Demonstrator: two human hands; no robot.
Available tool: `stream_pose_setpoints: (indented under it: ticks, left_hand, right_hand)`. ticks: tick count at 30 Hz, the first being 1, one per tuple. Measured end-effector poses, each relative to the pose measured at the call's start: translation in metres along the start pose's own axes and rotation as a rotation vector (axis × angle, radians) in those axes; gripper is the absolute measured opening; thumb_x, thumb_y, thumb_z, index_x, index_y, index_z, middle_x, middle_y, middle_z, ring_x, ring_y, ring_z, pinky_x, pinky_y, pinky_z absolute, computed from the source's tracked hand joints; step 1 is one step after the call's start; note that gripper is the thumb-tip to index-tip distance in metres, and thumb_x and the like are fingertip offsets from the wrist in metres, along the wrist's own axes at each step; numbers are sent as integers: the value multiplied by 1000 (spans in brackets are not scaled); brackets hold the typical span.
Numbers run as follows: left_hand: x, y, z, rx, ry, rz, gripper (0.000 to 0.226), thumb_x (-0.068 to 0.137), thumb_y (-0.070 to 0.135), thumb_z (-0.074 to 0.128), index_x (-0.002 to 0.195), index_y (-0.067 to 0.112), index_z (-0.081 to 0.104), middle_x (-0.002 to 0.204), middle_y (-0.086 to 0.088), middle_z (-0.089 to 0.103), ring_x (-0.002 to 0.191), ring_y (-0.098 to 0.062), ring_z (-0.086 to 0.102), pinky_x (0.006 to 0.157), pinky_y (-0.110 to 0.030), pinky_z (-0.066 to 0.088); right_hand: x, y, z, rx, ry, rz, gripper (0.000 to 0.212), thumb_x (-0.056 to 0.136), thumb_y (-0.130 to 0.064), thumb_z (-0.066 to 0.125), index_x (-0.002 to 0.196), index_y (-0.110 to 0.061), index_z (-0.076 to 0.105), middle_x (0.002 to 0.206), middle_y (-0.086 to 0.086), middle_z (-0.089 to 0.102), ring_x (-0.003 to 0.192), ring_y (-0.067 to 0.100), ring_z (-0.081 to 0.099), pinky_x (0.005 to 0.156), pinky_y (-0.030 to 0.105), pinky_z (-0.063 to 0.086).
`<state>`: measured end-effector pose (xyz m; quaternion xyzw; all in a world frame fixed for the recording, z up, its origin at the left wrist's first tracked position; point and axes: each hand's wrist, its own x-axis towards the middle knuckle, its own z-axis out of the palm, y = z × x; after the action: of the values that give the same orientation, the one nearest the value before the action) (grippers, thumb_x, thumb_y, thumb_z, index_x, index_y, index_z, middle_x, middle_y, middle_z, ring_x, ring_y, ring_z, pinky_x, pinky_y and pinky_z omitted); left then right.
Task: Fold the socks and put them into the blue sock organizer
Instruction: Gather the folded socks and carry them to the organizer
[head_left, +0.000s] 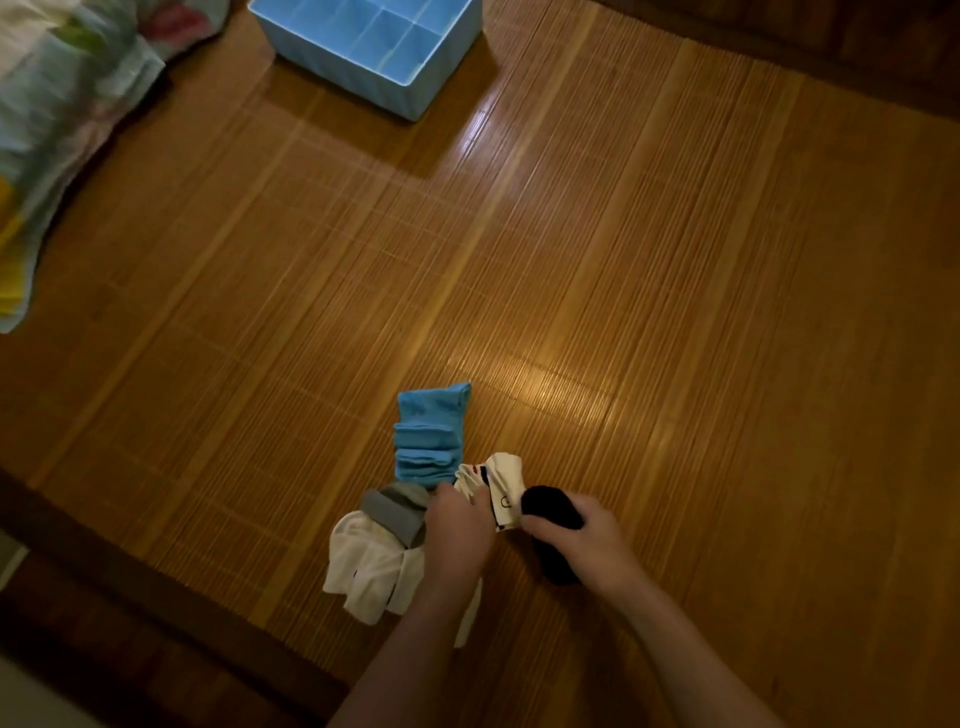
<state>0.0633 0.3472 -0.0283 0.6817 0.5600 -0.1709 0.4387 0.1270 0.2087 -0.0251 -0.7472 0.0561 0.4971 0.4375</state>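
Bamboo mat (649, 322) carries 1 blue sock organizer (332, 73) at its far edge, well apart from the socks near the front edge: 1 blue sock stack (428, 436), 1 grey-cuffed white sock (395, 512), 1 white printed sock (504, 483), 1 black sock (550, 506). L hand (460, 530) bunches and grips the printed sock; R hand (587, 530) has fingers wrapped round the black sock, both wrists low

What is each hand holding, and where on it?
The right hand grips the black sock around its middle; the left hand pinches the bunched end of the white patterned sock.
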Motion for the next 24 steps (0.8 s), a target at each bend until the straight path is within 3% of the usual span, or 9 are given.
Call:
stream_pose_setpoints:
  ticks: [3, 6, 7, 9, 10, 14, 18, 24]
  left_hand:
    - [10, -1, 6, 3, 29, 18, 21, 102, 19, 59, 117, 4, 59, 109, -9, 64, 108, -27, 62, 79, -26, 36]
    - [11, -5, 7, -59, 87, 42, 20, 96, 19, 70, 108, 17, 54, 93, 6, 58, 88, -14, 59, 71, -22, 37]
    - [11, -8, 7, -76, 102, 37, 25, 94, 21, 73, 105, 18, 52, 91, 7, 59, 83, -11, 58, 64, -21, 37]
    - [12, -14, 7, -129, 115, 30, 30, 90, 23, 77, 101, 19, 50, 88, 6, 63, 76, -7, 61, 56, -16, 37]
    - [13, -16, 7, -158, 111, 27, 29, 89, 24, 78, 99, 19, 51, 86, 5, 65, 75, -5, 62, 55, -15, 38]
    - [15, -22, 7, -249, 13, 27, 22, 90, 24, 77, 101, 20, 59, 87, 4, 72, 77, -5, 68, 58, -14, 47]
    - [14, -25, 9, -340, -51, 31, 24, 89, 19, 77, 108, 16, 62, 94, 0, 76, 88, -12, 73, 78, -34, 61]
    - [24, -26, 7, -438, -45, -65, 15, 92, 13, 72, 104, 12, 63, 90, -11, 76, 89, -30, 74, 85, -56, 61]
  right_hand:
    - [10, 1, 5, -92, -78, -53, 29, 79, -34, 85, 96, -46, 65, 124, -19, 49, 105, 3, 56, 86, 26, 52]
    - [15, 4, 12, -132, -84, -144, 32, 79, -29, 85, 106, -38, 68, 131, -21, 49, 108, -7, 53, 86, 9, 44]
    - [16, 6, 15, -154, -63, -170, 35, 80, -29, 85, 111, -34, 70, 131, -20, 50, 112, -5, 54, 90, 11, 44]
    - [18, 9, 20, -251, -24, -201, 45, 81, -34, 83, 123, -28, 69, 135, -20, 49, 122, 5, 50, 103, 26, 44]
    - [18, 12, 21, -311, -6, -221, 51, 81, -39, 81, 128, -28, 66, 137, -21, 46, 124, 7, 46, 105, 29, 42]
    - [17, 20, 24, -615, 51, -412, 53, 82, -50, 73, 130, -30, 61, 126, -21, 33, 112, 3, 38, 94, 19, 41]
    - [13, 27, 30, -816, -44, -495, 65, 82, -56, 63, 140, -31, 49, 137, -18, 35, 115, 8, 36, 102, 27, 44]
    - [5, 34, 24, -555, 35, -451, 53, 78, -57, 65, 122, -27, 63, 132, -14, 31, 118, 1, 40, 100, 19, 43]
